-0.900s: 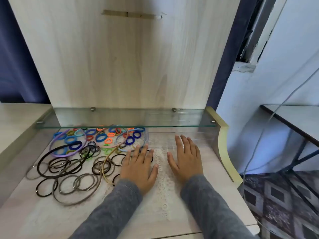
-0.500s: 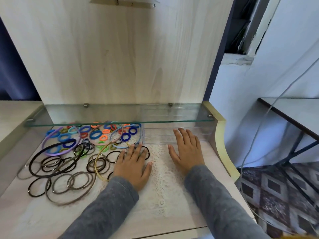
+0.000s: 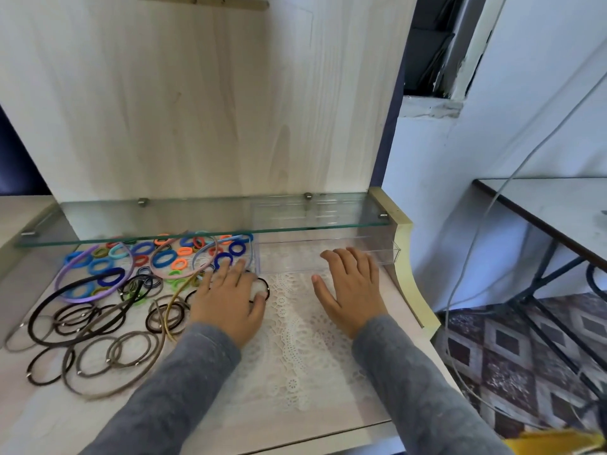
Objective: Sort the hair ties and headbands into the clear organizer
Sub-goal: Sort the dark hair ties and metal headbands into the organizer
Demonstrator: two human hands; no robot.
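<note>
A heap of colourful hair ties (image 3: 164, 257) lies at the back left under the glass shelf, with thin headbands (image 3: 65, 290) and black and brown elastic rings (image 3: 98, 349) spread in front. The clear organizer (image 3: 384, 254) stands at the back right, partly under the shelf. My left hand (image 3: 230, 300) lies flat on the desk, its fingers over a black hair tie (image 3: 264, 287) at the pile's edge. My right hand (image 3: 351, 290) lies flat on the lace mat, its fingertips at the organizer's front wall.
A glass shelf (image 3: 197, 221) runs low across the desk's back, over the pile and the organizer. A white lace mat (image 3: 295, 356) covers the desk's middle. The desk's raised cream edge (image 3: 414, 284) bounds the right side. A metal-legged table (image 3: 542, 205) and a hanging cable (image 3: 460, 290) are further right.
The camera has tilted down and shifted slightly. Both hands stay flat on the desk; the left hand's fingers have crept a little further into the pile.
</note>
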